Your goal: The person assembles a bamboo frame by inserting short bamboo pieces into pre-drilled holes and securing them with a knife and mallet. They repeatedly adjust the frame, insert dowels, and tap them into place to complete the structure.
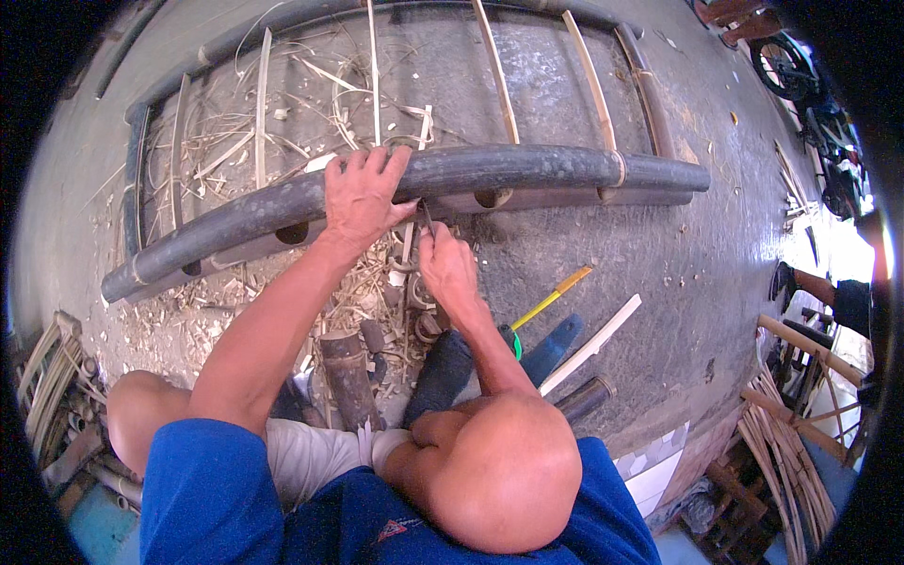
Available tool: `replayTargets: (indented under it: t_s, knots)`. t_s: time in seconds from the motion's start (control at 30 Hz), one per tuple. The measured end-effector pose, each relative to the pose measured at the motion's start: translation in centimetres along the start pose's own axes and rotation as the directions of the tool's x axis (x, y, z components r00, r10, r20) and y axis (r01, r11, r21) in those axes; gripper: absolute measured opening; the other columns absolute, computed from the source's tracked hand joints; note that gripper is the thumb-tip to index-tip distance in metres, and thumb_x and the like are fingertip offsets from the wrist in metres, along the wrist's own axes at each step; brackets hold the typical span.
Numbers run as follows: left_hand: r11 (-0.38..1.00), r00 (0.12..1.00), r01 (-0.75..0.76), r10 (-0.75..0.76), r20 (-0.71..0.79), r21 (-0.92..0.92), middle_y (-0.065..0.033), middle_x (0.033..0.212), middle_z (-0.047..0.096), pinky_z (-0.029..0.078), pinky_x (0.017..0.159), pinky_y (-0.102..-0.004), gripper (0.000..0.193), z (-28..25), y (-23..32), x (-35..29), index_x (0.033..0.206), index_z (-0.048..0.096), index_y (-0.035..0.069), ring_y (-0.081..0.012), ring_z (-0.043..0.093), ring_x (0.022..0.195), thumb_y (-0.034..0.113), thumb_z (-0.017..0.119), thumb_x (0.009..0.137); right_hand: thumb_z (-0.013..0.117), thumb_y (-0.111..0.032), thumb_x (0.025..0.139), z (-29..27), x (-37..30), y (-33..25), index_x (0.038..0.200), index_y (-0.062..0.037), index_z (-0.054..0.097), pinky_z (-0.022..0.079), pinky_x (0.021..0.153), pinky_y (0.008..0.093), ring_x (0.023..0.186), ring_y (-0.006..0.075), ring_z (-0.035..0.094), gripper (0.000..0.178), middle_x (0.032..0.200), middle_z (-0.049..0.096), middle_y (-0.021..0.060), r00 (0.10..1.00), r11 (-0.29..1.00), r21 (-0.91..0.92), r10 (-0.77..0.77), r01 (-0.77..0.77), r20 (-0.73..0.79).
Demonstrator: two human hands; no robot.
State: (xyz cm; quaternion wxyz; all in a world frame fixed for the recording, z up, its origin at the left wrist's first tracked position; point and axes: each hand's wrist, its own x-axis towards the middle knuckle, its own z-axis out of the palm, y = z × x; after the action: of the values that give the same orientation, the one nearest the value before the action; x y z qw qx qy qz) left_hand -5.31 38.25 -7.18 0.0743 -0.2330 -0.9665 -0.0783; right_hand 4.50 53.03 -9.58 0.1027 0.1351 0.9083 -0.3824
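A thick dark bamboo pole (527, 169) runs across in front of me as the near side of a ladder-like bamboo frame. My left hand (363, 193) is wrapped over its top, fingers curled on the far side and thumb stretched right. Just below, my right hand (448, 266) grips a small knife (426, 215); its thin dark blade points up against the pole's near side, close to my left thumb. The handle is hidden in my fist. Holes show along the pole's near side. Past my left fingers stands a pale split-bamboo strip (426, 127).
Pale bamboo slats (496, 71) cross the frame. Shavings (240, 325) litter the floor by my legs, beside an upright bamboo piece (348, 377). Right of my knee lie a yellow-handled tool (554, 297), a blue saw-like blade (556, 344) and a pale strip (593, 344). A motorbike (786, 71) stands far right.
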Motion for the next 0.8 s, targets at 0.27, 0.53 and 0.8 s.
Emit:
replayTargets:
  t_s: [0.27, 0.53, 0.8]
  knots:
    - [0.999, 1.0, 0.01, -0.009, 0.019, -0.048, -0.0062, 0.121, 0.062, 0.042, 0.097, -0.0545, 0.084, 0.0, 0.0, 0.0, 0.141, 0.053, 0.018, -0.0279, 0.06, 0.115, 0.045, 0.088, 0.069, 0.049, -0.025, 0.103, 0.6, 0.7, 0.3, 0.11, 0.0002, 0.065, 0.051, 0.078, 0.0633, 0.086, 0.0562, 0.065, 0.031, 0.087, 0.067, 0.0356, 1.0, 1.0, -0.002, -0.011, 0.011, -0.012]
    - [0.999, 1.0, -0.005, 0.005, 0.013, -0.05, -0.0068, 0.119, 0.062, 0.042, 0.096, -0.0544, 0.085, 0.1, -0.2, 0.0, 0.141, 0.053, 0.017, -0.029, 0.06, 0.113, 0.044, 0.088, 0.069, 0.049, -0.026, 0.103, 1.3, 0.8, 0.5, 0.109, -0.0009, 0.066, 0.051, 0.078, 0.0625, 0.086, 0.0558, 0.066, 0.031, 0.088, 0.067, 0.0353, 0.998, 0.999, 0.025, -0.029, 0.03, -0.062]
    - [0.999, 0.998, -0.024, 0.026, 0.051, -0.04, -0.0083, 0.124, 0.061, 0.042, 0.097, -0.0552, 0.085, -0.4, -0.1, -0.2, 0.144, 0.049, 0.017, -0.0297, 0.059, 0.117, 0.036, 0.089, 0.072, 0.052, -0.027, 0.102, 1.0, 0.9, 0.7, 0.107, 0.0009, 0.068, 0.051, 0.076, 0.0629, 0.082, 0.0556, 0.066, 0.033, 0.085, 0.067, 0.0358, 0.998, 0.999, -0.029, -0.031, 0.029, -0.055]
